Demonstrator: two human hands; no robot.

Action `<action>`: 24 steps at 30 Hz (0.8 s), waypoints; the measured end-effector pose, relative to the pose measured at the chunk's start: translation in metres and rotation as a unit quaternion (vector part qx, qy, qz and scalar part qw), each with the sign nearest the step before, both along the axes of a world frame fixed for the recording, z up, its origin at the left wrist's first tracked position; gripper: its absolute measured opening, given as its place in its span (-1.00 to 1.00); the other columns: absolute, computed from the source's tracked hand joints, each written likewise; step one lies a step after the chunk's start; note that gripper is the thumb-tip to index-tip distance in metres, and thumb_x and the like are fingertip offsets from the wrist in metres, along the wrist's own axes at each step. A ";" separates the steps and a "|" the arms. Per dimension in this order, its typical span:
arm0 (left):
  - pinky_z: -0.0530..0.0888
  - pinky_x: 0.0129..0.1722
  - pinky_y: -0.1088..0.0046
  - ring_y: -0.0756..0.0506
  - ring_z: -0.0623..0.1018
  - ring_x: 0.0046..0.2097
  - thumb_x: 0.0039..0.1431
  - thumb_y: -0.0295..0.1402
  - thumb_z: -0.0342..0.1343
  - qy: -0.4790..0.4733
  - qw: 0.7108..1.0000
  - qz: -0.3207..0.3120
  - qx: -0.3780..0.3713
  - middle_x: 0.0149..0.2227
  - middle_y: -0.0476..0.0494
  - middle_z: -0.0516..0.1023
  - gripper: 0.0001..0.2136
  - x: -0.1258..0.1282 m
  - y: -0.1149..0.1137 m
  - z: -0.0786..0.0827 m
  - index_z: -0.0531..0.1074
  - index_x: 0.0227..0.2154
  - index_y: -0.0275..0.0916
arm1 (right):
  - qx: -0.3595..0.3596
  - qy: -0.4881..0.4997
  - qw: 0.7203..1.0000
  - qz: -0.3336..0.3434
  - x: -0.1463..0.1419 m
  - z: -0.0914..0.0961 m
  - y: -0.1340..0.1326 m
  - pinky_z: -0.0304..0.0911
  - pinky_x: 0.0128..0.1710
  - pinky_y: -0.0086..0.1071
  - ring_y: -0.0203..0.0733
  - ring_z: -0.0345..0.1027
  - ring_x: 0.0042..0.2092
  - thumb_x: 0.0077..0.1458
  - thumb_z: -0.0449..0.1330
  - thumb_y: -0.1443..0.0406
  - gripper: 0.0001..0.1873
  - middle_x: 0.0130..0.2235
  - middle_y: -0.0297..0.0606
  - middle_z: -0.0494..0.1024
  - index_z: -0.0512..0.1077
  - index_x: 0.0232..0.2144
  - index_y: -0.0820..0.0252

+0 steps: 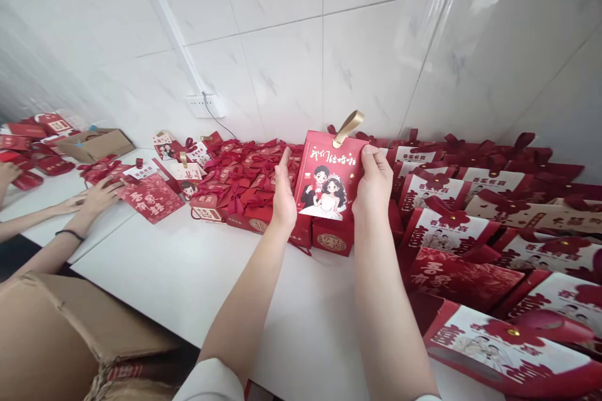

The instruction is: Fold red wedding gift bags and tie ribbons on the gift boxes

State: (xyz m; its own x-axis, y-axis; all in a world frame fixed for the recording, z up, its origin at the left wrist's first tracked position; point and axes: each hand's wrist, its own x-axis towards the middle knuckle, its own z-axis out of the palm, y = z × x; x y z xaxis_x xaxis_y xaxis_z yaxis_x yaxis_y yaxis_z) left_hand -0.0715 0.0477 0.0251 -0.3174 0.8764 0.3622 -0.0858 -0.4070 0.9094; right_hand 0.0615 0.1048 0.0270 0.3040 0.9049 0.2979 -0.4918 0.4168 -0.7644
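Observation:
Above the white table [197,276] I hold up a red gift box [324,166] with a cartoon bride and groom on its front and a gold ribbon loop [350,128] at the top. My right hand [375,178] grips its right edge, with the thumb on the front and the other fingers partly hidden. Along the left edge stands my left hand [285,194], fingers stretched upward; whether it touches the box I cannot tell. Behind and below are packed smaller red boxes [256,194] with dark red bows.
Rows of red and white gift boxes [437,225] fill the right side. At left, a co-worker's hands [96,200] are by a flat red box [153,198]. A cardboard carton [79,313] stands at front left, an open carton [101,145] farther back. A tiled wall [282,69] bounds the table.

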 end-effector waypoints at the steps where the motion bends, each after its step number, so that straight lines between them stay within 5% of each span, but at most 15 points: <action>1: 0.23 0.38 0.33 -0.07 0.13 0.46 0.37 0.13 -0.20 -0.024 1.000 0.008 0.009 0.42 0.06 0.20 -0.48 0.002 -0.002 -0.003 0.31 0.25 0.09 | 0.018 -0.021 1.000 0.003 -0.001 0.002 -0.003 0.31 -0.18 -0.35 -0.21 0.39 -0.24 0.10 0.25 0.01 -0.71 -0.35 -0.40 0.45 0.39 -0.42 0.07; 4: 0.31 0.33 0.31 -0.11 0.20 0.44 0.34 0.01 -0.02 -0.155 0.987 0.043 -0.009 0.43 0.04 0.18 -0.54 0.007 -0.011 -0.006 0.31 0.24 0.07 | 0.051 -0.039 0.998 0.011 -0.002 0.005 -0.008 0.30 -0.18 -0.36 -0.21 0.39 -0.23 0.14 0.23 0.00 -0.70 -0.35 -0.40 0.43 0.39 -0.41 0.06; 6: 0.35 0.31 0.24 -0.19 0.22 0.42 0.29 -0.01 0.06 -0.236 0.970 0.005 -0.059 0.41 -0.05 0.22 -0.51 0.009 -0.021 -0.007 0.34 0.22 -0.01 | 0.044 0.007 0.999 0.015 -0.004 0.004 -0.007 0.33 -0.17 -0.33 -0.20 0.40 -0.23 0.12 0.24 0.00 -0.72 -0.33 -0.38 0.45 0.40 -0.39 0.05; 10: 0.35 0.24 -0.13 -0.47 0.33 0.34 0.07 0.36 -0.01 -0.255 0.905 -0.295 -0.168 0.37 -0.30 0.28 -0.18 0.011 -0.046 -0.014 0.39 0.22 -0.13 | 0.018 0.140 0.989 0.046 -0.005 -0.003 -0.002 0.40 -0.15 -0.28 -0.20 0.44 -0.22 0.09 0.30 0.04 -0.75 -0.26 -0.36 0.52 0.45 -0.34 0.04; 12: 0.30 0.25 -0.21 -0.56 0.34 0.31 -0.09 0.41 0.08 -0.215 0.884 -0.374 -0.178 0.39 -0.36 0.23 -0.07 0.010 -0.055 -0.020 0.39 0.23 -0.14 | 0.019 0.183 0.981 0.065 -0.002 -0.005 0.000 0.41 -0.09 -0.29 -0.22 0.47 -0.19 0.09 0.32 0.07 -0.78 -0.23 -0.38 0.55 0.49 -0.33 0.05; 16: 0.23 0.30 -0.15 -0.56 0.32 0.33 -0.06 0.27 0.23 -0.147 0.900 -0.382 -0.148 0.36 -0.41 0.27 -0.14 0.008 -0.062 -0.029 0.40 0.22 -0.18 | 0.019 0.203 0.973 0.104 0.004 -0.005 0.001 0.41 0.02 -0.27 -0.23 0.52 -0.12 0.11 0.32 0.08 -0.77 -0.17 -0.38 0.59 0.52 -0.25 0.06; 24: 0.17 0.37 -0.08 -0.49 0.31 0.35 0.12 0.05 0.24 -0.200 0.899 -0.369 -0.124 0.28 -0.41 0.40 -0.31 0.007 -0.066 -0.034 0.38 0.21 -0.27 | 0.030 0.209 0.967 0.140 -0.001 -0.006 -0.001 0.44 -0.05 -0.37 -0.31 0.52 -0.21 0.12 0.34 0.12 -0.82 -0.25 -0.45 0.61 0.55 -0.31 0.06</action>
